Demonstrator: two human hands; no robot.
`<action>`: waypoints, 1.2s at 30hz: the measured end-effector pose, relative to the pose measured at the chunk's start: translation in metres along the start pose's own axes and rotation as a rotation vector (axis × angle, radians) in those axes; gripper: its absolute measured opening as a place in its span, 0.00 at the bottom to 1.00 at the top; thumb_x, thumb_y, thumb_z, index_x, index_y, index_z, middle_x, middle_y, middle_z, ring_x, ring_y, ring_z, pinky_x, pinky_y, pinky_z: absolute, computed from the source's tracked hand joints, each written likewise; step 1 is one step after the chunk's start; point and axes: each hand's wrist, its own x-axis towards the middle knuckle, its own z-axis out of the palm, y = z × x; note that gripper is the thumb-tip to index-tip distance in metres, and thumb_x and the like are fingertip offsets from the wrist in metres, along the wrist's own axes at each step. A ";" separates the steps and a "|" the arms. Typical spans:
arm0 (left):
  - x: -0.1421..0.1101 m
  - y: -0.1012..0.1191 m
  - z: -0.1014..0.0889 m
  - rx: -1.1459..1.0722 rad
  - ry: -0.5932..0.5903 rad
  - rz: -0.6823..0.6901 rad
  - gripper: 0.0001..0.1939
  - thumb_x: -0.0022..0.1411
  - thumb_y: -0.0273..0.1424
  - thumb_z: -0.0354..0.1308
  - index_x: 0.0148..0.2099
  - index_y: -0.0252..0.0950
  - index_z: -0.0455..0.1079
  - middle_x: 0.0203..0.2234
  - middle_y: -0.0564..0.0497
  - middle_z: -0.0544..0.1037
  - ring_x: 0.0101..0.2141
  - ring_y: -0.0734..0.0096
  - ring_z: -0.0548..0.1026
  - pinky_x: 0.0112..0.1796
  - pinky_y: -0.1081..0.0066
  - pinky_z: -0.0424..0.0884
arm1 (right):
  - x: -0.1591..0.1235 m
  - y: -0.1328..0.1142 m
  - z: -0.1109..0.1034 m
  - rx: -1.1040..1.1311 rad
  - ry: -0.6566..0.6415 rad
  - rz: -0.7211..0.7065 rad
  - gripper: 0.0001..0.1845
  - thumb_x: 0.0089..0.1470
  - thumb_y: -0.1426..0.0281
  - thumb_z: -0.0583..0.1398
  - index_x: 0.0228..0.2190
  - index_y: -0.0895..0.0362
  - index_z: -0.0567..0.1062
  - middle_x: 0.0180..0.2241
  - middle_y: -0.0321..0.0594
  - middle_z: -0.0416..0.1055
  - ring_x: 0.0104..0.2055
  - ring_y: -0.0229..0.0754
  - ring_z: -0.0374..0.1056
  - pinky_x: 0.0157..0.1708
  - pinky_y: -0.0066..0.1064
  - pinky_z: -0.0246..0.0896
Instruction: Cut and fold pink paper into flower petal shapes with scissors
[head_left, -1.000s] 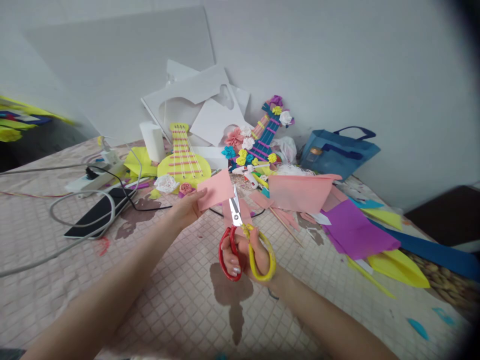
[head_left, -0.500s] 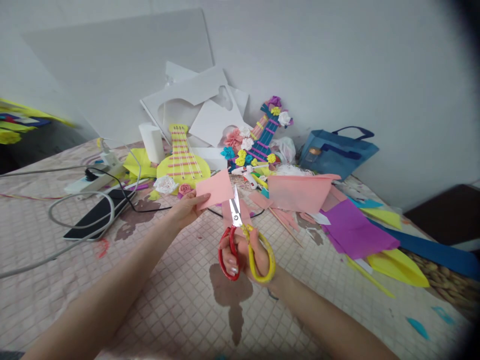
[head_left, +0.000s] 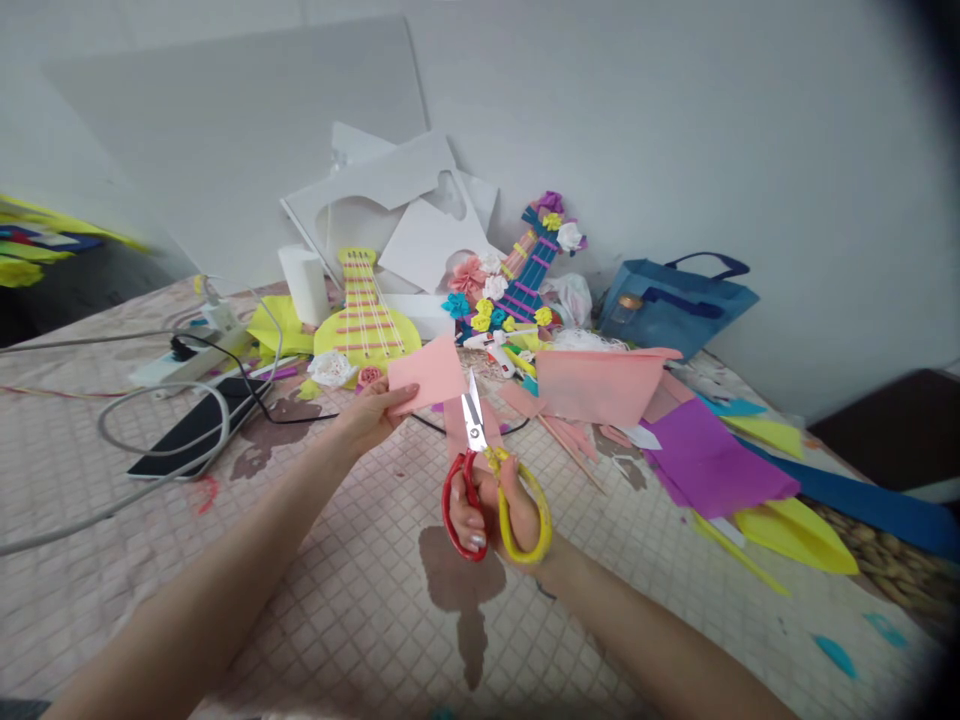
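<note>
Scissors (head_left: 475, 434), gripped in my right hand (head_left: 489, 497), long axis pointing away; tips beside right edge of pink sheet (head_left: 431, 374), pinched in my left hand (head_left: 373, 414).

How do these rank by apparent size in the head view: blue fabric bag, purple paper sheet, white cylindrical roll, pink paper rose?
1. Blue fabric bag and purple paper sheet: too alike to rank, the sheet being nearer the camera
2. White cylindrical roll
3. Pink paper rose

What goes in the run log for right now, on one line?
left hand: holds pink paper | right hand: holds scissors | behind: yellow guitar shape
</note>
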 end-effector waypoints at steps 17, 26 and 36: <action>0.001 0.001 -0.002 0.026 -0.012 0.023 0.10 0.48 0.19 0.63 0.36 0.30 0.74 0.36 0.45 0.80 0.38 0.69 0.77 0.36 0.80 0.73 | 0.001 0.007 -0.004 -0.007 0.015 -0.005 0.35 0.42 0.37 0.53 0.27 0.58 0.68 0.14 0.28 0.56 0.13 0.30 0.51 0.14 0.23 0.49; -0.003 -0.001 0.002 0.064 -0.028 0.006 0.11 0.48 0.19 0.63 0.37 0.29 0.75 0.38 0.44 0.79 0.39 0.68 0.77 0.39 0.79 0.72 | 0.000 0.002 -0.002 -0.015 -0.007 -0.030 0.36 0.44 0.38 0.51 0.30 0.60 0.70 0.15 0.29 0.56 0.15 0.31 0.52 0.16 0.24 0.49; -0.002 0.000 0.001 0.064 -0.045 0.004 0.14 0.47 0.20 0.64 0.40 0.30 0.74 0.38 0.44 0.79 0.41 0.66 0.76 0.41 0.78 0.72 | 0.000 0.003 -0.003 -0.037 0.044 -0.006 0.35 0.39 0.36 0.52 0.25 0.57 0.64 0.13 0.26 0.55 0.12 0.30 0.50 0.12 0.22 0.46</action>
